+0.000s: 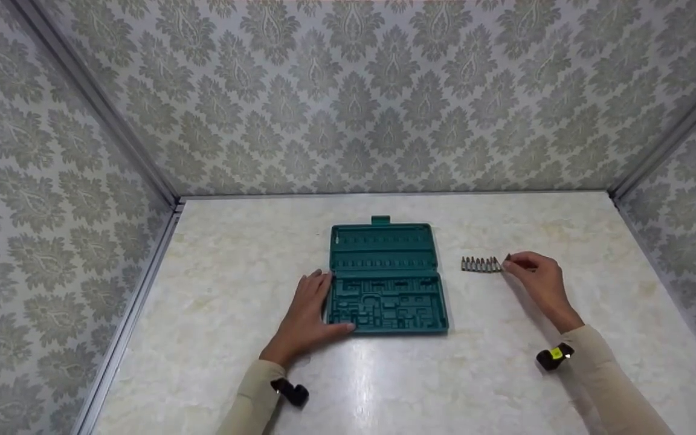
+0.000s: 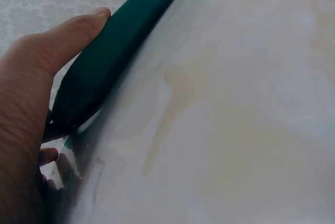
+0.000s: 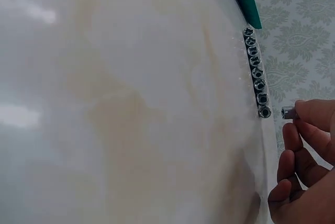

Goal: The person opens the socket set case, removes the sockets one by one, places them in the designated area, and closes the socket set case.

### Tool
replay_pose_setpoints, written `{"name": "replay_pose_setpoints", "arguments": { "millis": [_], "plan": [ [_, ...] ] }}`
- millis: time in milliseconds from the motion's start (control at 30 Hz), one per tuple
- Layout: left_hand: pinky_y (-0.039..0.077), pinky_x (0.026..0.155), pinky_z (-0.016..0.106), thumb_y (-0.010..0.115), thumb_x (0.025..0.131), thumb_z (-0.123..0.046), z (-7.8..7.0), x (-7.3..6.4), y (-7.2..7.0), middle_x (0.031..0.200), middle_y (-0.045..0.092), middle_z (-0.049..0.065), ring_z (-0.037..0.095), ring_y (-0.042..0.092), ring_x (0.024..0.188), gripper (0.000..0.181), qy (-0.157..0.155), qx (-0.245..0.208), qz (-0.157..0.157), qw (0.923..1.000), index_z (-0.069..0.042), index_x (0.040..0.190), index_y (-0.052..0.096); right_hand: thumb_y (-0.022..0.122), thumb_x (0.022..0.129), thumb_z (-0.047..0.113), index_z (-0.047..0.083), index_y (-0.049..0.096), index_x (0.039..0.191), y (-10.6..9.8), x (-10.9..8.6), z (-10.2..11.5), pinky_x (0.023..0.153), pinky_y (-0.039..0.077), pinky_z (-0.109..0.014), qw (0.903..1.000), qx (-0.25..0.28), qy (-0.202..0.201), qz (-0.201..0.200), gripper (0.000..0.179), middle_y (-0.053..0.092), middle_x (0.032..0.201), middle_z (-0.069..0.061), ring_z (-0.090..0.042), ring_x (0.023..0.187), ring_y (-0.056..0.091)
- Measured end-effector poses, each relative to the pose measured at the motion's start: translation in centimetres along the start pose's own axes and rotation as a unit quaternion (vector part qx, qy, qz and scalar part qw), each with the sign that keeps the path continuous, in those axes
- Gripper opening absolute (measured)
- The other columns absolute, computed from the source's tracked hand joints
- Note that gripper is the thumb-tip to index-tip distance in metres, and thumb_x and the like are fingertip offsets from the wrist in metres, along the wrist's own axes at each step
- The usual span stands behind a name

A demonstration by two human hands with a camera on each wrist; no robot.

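A green plastic case (image 1: pixel 384 279) lies unfolded on the table, showing moulded slots in both halves. My left hand (image 1: pixel 307 308) rests at its near left corner, fingers along the left side and thumb (image 2: pixel 78 31) against the front edge. To the right of the case, several small metal socket bits (image 1: pixel 480 265) stand in a row, their hollow ends facing the camera in the right wrist view. Just past the right end of that row, my right hand (image 1: pixel 538 281) pinches one socket bit (image 3: pixel 288 112) between thumb and index finger, its other fingers loosely curled.
A light marbled table (image 1: pixel 233 241) lies under everything. Patterned wall panels (image 1: pixel 354 109) enclose it at the back and both sides, with metal strips at the corners. The case's latch tab (image 1: pixel 380 220) sticks out at its far edge.
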State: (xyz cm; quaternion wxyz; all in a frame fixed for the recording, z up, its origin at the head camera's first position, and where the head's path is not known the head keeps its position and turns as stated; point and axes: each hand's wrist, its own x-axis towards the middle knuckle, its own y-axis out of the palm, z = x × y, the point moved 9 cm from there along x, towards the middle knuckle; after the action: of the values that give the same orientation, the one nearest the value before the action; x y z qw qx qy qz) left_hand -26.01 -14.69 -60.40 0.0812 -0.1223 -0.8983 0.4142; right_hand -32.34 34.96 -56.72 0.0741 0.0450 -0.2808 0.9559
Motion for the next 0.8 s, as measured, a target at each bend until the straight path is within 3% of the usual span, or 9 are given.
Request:
{"name": "replay_pose_setpoints", "arguments": {
  "millis": [200,400,800],
  "plan": [
    [0.014,0.135,0.059,0.077,0.083,-0.082,-0.2,0.0,-0.1,0.182,0.024,0.013,0.036,0.009,0.17,0.129,0.022,0.0,-0.007,0.9997,-0.012,0.177,0.023,0.079,0.105,0.027,-0.001,0.08,0.122,-0.2,-0.2,-0.7,0.08,0.052,-0.015,0.9995,-0.019,0.017,0.016,0.033,0.078,0.121,-0.02,-0.004,0.095,0.065],
    [0.014,0.135,0.06,0.076,0.082,-0.084,-0.1,0.0,-0.1,0.182,0.022,0.012,0.036,0.007,0.17,0.131,0.018,-0.006,-0.01,0.9998,-0.013,0.177,0.023,0.079,0.105,0.028,-0.001,0.081,0.122,0.1,0.0,-0.9,0.077,0.052,-0.016,0.9984,-0.042,0.027,0.025,0.033,0.078,0.119,-0.019,-0.011,0.096,0.065],
    [0.015,0.134,0.061,0.075,0.082,-0.086,0.1,0.0,0.1,0.183,0.02,0.01,0.035,0.005,0.171,0.13,0.016,-0.006,-0.008,0.9998,-0.016,0.178,0.022,0.078,0.105,0.024,-0.001,0.083,0.113,0.8,0.5,-1.3,0.074,0.05,-0.016,0.9975,-0.059,0.035,-0.013,0.026,0.079,0.11,-0.016,-0.018,0.094,0.065]
  ]
}}
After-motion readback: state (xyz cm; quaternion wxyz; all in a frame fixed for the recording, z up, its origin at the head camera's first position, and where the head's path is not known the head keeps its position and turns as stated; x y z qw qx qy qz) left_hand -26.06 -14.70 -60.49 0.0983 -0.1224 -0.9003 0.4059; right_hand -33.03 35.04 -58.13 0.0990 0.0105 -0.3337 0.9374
